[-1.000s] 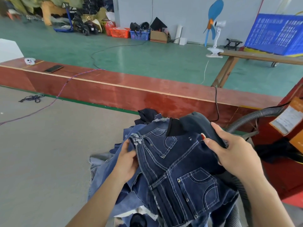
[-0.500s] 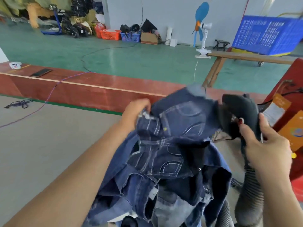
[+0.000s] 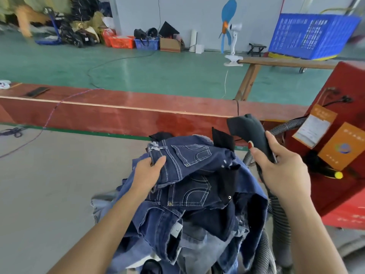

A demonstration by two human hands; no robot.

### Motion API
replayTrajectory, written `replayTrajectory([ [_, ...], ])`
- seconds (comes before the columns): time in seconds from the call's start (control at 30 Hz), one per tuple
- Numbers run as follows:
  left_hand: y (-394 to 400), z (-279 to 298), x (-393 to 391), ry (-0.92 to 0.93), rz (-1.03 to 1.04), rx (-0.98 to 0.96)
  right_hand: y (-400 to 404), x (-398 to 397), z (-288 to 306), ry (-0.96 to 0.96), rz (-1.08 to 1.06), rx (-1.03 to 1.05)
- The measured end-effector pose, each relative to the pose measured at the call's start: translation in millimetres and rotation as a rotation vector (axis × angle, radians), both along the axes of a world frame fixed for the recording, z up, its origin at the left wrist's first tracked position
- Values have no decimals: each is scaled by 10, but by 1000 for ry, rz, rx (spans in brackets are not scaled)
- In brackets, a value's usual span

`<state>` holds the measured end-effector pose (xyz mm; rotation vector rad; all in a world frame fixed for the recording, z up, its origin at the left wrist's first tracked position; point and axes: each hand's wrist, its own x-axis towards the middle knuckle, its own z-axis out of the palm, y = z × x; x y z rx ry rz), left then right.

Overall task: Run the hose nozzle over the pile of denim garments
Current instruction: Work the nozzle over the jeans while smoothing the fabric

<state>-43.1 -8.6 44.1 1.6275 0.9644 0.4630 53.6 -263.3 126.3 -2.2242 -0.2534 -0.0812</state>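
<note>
A pile of dark blue denim garments [image 3: 199, 206] fills the lower middle of the head view. My left hand [image 3: 149, 173] grips the waistband of the top garment [image 3: 189, 155] and holds it down on the pile. My right hand [image 3: 280, 171] is closed around the black hose nozzle [image 3: 248, 129], which is raised above the pile's right side, its mouth pointing up and left, clear of the cloth. The grey ribbed hose [image 3: 280, 224] runs down from the nozzle along the right of the pile.
A red machine [image 3: 339, 155] with orange tags stands close on the right, a second hose section [image 3: 284, 126] leading to it. A long red-brown board [image 3: 118, 113] crosses behind the pile. Grey table surface [image 3: 49, 194] lies to the left; crates, a fan and a blue crate stand far back.
My left hand has brought the lifted garment back down onto the pile. My right hand holds the nozzle off the denim, lifted to the right, where a second ago it lay on the garment.
</note>
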Motion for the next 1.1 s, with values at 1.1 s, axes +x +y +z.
replayTrajectory([
  [1.1, -373, -496, 212, -25, 31, 514, 138, -53, -115, 34, 234, -241],
])
